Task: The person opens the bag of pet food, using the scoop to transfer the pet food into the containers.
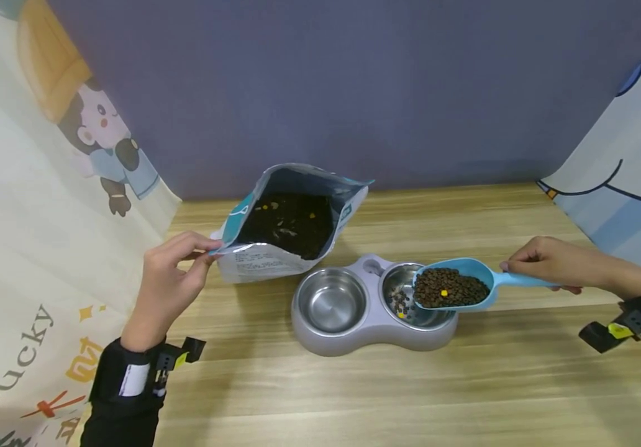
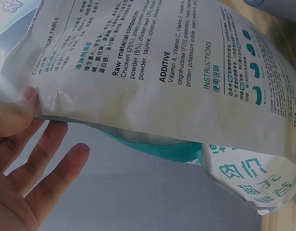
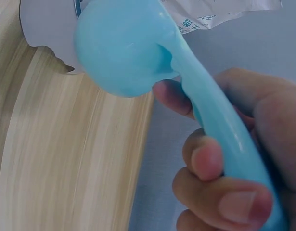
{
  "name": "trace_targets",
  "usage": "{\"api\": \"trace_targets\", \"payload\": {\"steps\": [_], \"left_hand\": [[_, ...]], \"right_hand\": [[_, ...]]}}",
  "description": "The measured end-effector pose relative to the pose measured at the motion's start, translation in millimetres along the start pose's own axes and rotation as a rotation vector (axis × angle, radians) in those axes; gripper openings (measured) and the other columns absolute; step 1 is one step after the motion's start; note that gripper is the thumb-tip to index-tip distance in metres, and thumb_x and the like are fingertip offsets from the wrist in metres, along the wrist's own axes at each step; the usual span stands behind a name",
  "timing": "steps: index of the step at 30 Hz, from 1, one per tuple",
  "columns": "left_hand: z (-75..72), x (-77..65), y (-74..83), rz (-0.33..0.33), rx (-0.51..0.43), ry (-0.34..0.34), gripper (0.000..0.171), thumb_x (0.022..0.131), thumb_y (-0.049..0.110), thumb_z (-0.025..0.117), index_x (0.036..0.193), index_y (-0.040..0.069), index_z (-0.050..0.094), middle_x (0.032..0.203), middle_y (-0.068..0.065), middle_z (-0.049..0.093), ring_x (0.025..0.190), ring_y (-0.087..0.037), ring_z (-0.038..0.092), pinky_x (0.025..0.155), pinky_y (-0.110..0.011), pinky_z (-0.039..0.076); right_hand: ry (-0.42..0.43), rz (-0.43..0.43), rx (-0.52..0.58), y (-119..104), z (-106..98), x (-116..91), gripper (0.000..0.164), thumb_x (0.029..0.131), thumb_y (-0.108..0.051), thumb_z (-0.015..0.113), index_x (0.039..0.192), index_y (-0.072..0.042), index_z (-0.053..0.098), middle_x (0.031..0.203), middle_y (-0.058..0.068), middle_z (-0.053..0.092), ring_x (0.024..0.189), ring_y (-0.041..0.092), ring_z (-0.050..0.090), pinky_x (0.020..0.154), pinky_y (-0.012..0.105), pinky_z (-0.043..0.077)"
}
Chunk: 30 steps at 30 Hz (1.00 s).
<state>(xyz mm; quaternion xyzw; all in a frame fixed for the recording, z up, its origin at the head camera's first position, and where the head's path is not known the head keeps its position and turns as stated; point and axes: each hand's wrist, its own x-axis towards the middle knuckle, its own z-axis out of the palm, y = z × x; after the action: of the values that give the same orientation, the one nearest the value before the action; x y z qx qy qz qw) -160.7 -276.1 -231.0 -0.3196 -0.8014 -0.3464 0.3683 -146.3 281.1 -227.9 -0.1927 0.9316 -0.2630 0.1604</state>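
My right hand (image 1: pixel 546 264) grips the handle of a light blue scoop (image 1: pixel 474 268), heaped with brown kibble (image 1: pixel 438 282) and one yellow piece. The scoop's front overlaps the right bowl of a grey double pet bowl (image 1: pixel 373 338), where a few dark pieces and a yellow one lie on the steel. Its left steel bowl (image 1: pixel 331 301) holds nothing. With thumb and finger, my left hand (image 1: pixel 172 273) pinches the top corner of a wide-mouthed pet food bag (image 1: pixel 267 264), dark kibble inside. The left wrist view shows the bag's printed back (image 2: pixel 138 86) and my other fingers spread below its edge.
Everything stands on a light wood-grain table (image 1: pixel 309 397). A plain grey-blue backdrop (image 1: pixel 320 93) rises behind it. Curtains with cartoon prints hang at the left (image 1: pixel 24 205) and right (image 1: pixel 628 167). The bag stands behind the double bowl, to the left.
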Motion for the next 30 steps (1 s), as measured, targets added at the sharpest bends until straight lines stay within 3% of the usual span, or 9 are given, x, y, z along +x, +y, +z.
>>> {"api": "trace_targets", "payload": {"steps": [5,21,30], "left_hand": [[-1.0,0.5,1.0,-0.003,0.008,-0.005,0.03,0.068,-0.027,0.067,0.084,-0.002,0.071,0.084,-0.009,0.071,0.075,-0.019,0.064,0.073,-0.008,0.047],[-0.9,0.6,1.5,-0.008,-0.001,-0.001,0.03,0.067,-0.027,0.067,0.084,-0.002,0.071,0.083,-0.009,0.071,0.076,-0.011,0.062,0.073,-0.008,0.047],[-0.1,0.7,1.2,-0.008,0.001,-0.008,0.03,0.068,-0.027,0.067,0.084,-0.002,0.071,0.084,-0.009,0.071,0.075,-0.016,0.063,0.073,-0.008,0.047]], "right_hand": [[0.012,0.001,-0.02,-0.9,-1.5,-0.5,0.029,0.101,-0.017,0.049,0.088,-0.021,0.075,0.081,0.002,0.064,0.031,0.001,0.026,0.025,0.026,0.034],[-0.006,0.013,-0.058,-6.7,-6.0,0.6,0.025,0.1,-0.015,0.05,0.093,-0.017,0.074,0.057,-0.003,0.043,0.031,0.001,0.028,0.025,0.025,0.035],[-0.018,0.005,-0.067,-8.1,-8.9,-0.6,0.027,0.1,-0.015,0.049,0.091,-0.019,0.074,0.064,0.0,0.05,0.031,0.001,0.028,0.025,0.025,0.035]]}}
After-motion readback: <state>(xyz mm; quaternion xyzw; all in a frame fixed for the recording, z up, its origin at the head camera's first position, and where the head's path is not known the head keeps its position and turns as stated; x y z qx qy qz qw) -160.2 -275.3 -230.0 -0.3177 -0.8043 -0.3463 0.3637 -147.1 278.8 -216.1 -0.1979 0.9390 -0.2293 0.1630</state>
